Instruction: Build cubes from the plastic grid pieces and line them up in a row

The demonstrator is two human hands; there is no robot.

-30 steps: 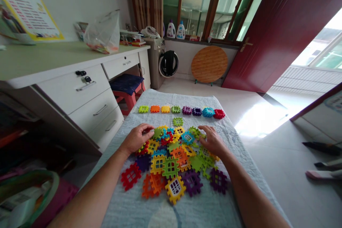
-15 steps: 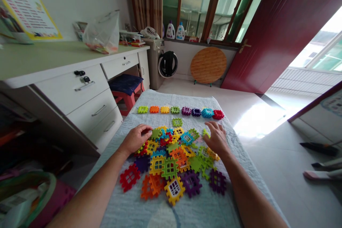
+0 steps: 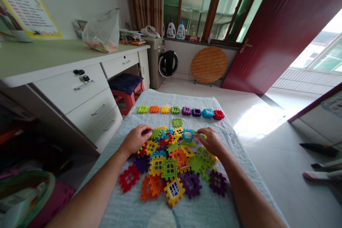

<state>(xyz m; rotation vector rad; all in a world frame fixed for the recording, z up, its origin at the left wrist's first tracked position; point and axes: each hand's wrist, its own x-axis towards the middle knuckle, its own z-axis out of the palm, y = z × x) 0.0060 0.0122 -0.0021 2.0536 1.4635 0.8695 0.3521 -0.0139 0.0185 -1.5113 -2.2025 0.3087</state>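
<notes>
On the far left side of a pile of colourful interlocking plastic blocks point(image 3: 170, 167), my left hand point(image 3: 137, 139) rests with curled fingers. Its thumb and index tip meet the edge of a plain green block point(image 3: 156, 134); what lies under the fingers is hidden. At the pile's far right, my right hand point(image 3: 211, 141) is closed with a green block point(image 3: 202, 135) at its fingertips, partly covered. A blue window-patterned block point(image 3: 188, 134) stands tilted just left of those fingers. A single green block point(image 3: 177, 122) lies beyond the pile.
Along the far edge of the cloth-covered table point(image 3: 112, 199) runs a row of blocks in several colours, with a red stack point(image 3: 218, 114) at its right end. A white desk point(image 3: 82, 82) and a stool point(image 3: 127, 85) stand to the left. A pink basket point(image 3: 60, 196) sits at lower left.
My right hand has moved left and its fingers have closed in at the green block. The blue block has shifted and tipped up. My left hand stays put.
</notes>
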